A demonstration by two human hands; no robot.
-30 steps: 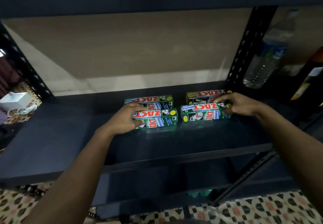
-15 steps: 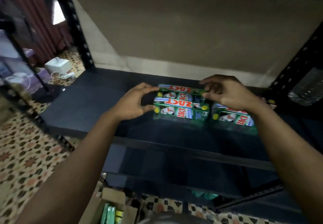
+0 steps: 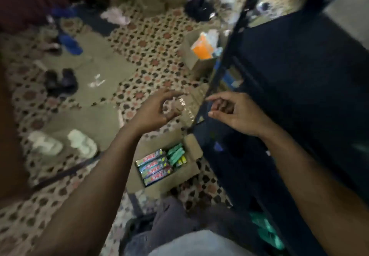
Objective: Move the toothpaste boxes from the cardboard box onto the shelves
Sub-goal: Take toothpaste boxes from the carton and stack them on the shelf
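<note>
An open cardboard box (image 3: 185, 172) sits on the patterned floor below my hands, beside the dark shelf unit (image 3: 289, 87). Inside it lie several green toothpaste boxes (image 3: 154, 166) with red lettering, some flat and some on end. My left hand (image 3: 157, 110) hovers above the box with curled fingers apart and nothing in it. My right hand (image 3: 233, 113) hangs level with it, near the shelf's front edge, also holding nothing. The frame is blurred by head motion. The toothpaste boxes on the shelf are out of view.
A second cardboard box (image 3: 199, 54) with orange and white packs stands further along the shelf post. White slippers (image 3: 63, 142) and dark shoes (image 3: 60, 79) lie on the floor at left. Green items (image 3: 265, 231) show low under the shelf.
Both hands have come off the toothpaste boxes on the shelf and pulled back, holding nothing. The view has swung down and left from the shelf to the floor and the cardboard box.
</note>
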